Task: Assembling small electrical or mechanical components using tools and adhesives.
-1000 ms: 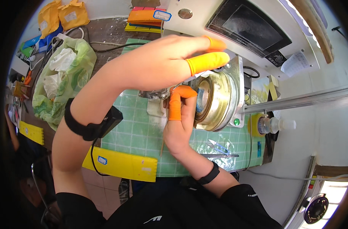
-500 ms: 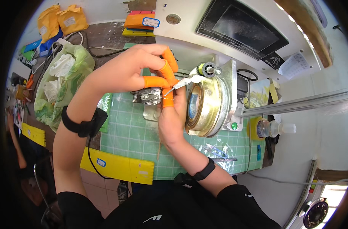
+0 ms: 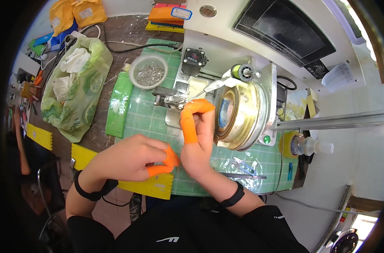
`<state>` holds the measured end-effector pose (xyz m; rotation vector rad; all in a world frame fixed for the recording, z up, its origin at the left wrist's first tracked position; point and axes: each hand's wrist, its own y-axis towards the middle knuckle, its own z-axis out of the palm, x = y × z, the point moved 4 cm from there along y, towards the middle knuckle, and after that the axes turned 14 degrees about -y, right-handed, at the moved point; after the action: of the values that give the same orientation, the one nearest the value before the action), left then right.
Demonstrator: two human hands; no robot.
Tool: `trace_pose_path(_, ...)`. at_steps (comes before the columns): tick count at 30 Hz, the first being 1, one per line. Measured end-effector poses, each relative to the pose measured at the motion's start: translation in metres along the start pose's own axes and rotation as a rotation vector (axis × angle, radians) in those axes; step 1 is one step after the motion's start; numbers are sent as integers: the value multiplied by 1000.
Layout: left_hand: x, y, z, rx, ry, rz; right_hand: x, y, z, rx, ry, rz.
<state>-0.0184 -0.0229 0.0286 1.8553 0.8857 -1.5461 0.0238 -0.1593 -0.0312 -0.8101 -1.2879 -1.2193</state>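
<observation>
Orange finger cots cover several fingertips on both hands. My left hand (image 3: 143, 160) is low over the green gridded mat (image 3: 152, 120), its thumb and fingertip pinched together; whatever lies between them is too small to make out. My right hand (image 3: 196, 139) reaches up to the small metal clamp (image 3: 175, 100) of a bench machine, with curled fingers close to its jaws. Whether those fingers hold anything is hidden. Just above them ends a thin pointed arm (image 3: 211, 87). Right of that hand stands a brass-coloured round wheel (image 3: 239, 116), with a small spool (image 3: 242, 72) above it.
A white bowl (image 3: 149, 72) of small shiny pieces stands behind the clamp, beside a green strip (image 3: 118, 105). Left is a green plastic bag (image 3: 80, 88). Tweezers (image 3: 244, 176) lie on clear plastic at right, near a bottle (image 3: 301, 144). A yellow strip (image 3: 154, 185) edges the mat.
My left hand has left the clamp and come down toward me, uncovering the bowl and a black motor block. My right hand stays near the clamp, its fingers now bent more. The view has shifted slightly.
</observation>
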Motion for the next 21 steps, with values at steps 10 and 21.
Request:
trace_pose_path(10, -77, 44, -89, -225, 473, 258, -17, 29, -2, -101, 18, 210)
trace_pose_path(21, -59, 60, -72, -320, 595, 506, -14, 13, -10, -129, 23, 326)
